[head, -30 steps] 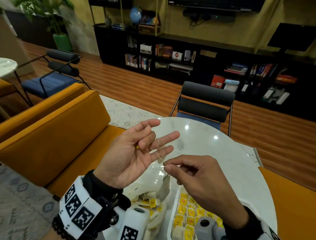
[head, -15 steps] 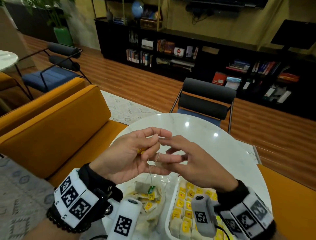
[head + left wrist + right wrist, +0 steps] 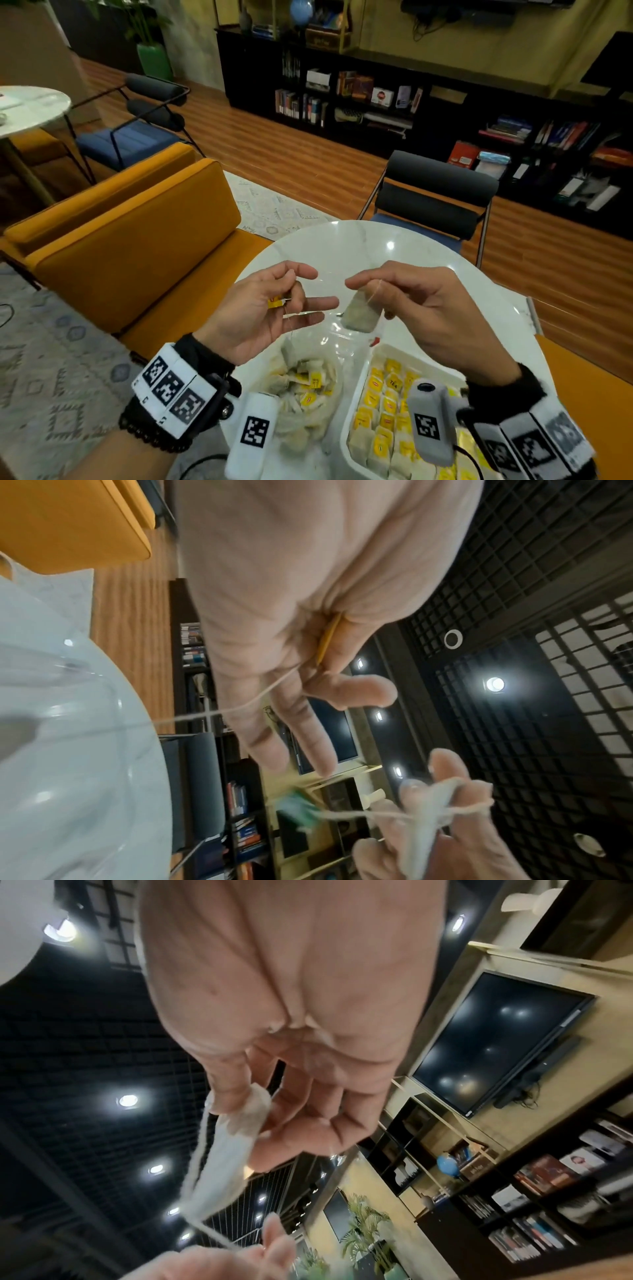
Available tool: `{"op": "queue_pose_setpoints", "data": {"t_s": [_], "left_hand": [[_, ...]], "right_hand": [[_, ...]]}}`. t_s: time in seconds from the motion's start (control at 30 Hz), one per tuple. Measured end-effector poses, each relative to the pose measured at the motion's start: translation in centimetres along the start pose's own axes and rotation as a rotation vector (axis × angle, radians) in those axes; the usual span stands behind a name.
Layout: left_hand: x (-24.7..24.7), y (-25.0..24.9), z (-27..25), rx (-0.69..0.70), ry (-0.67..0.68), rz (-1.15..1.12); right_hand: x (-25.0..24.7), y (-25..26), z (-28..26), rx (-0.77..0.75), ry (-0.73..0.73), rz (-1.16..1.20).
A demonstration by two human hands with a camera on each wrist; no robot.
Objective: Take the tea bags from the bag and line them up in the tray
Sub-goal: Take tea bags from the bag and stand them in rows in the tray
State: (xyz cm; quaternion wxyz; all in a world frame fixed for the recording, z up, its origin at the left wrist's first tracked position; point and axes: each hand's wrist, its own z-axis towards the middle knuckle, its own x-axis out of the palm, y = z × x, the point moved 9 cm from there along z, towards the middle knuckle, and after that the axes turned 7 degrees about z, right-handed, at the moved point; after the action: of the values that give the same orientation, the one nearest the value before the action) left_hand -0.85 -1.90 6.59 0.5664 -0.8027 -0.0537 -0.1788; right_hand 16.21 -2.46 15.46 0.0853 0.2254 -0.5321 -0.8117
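Over the white round table (image 3: 342, 246) my right hand (image 3: 370, 291) pinches a pale tea bag (image 3: 361, 313) by its top; its string runs over my fingers. The same tea bag (image 3: 226, 1158) shows between thumb and fingers in the right wrist view. My left hand (image 3: 298, 294) pinches a yellow tag (image 3: 275, 302), (image 3: 329, 639); from it a thin string drops to a second tea bag (image 3: 289, 353) hanging just above the clear plastic bag (image 3: 308, 394) of tea bags. The white tray (image 3: 390, 353) at the lower right holds rows of tea bags with yellow tags.
A dark chair (image 3: 435, 202) stands at the table's far side. An orange sofa (image 3: 137, 240) runs along the left, an orange seat (image 3: 589, 394) along the right. Wrist-mounted cameras (image 3: 431, 421) partly cover the bag and tray.
My hands, joined over the strings half a second ago, have drawn apart. The right hand now holds a tea bag lifted clear, and the left keeps the yellow tag.
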Motion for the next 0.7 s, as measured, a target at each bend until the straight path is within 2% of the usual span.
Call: {"op": "queue_pose_setpoints", "data": {"t_s": [0.17, 0.33, 0.53, 0.7], "left_hand": [[-1.5, -0.9, 1.4, 0.062, -0.175, 0.211], [-1.8, -2.1, 1.7, 0.097, -0.221, 0.348], [0.0, -2.0, 1.3, 0.069, -0.084, 0.327], [1.6, -1.4, 0.8, 0.031, 0.026, 0.236]], "right_hand": [[0.0, -2.1, -0.6, 0.136, -0.039, 0.023], [2.3, -7.8, -1.8, 0.355, 0.097, -0.189], [6.9, -14.4, -2.4, 0.434, 0.18, -0.255], [8.9, -16.1, -2.8, 0.528, 0.295, -0.318]]}}
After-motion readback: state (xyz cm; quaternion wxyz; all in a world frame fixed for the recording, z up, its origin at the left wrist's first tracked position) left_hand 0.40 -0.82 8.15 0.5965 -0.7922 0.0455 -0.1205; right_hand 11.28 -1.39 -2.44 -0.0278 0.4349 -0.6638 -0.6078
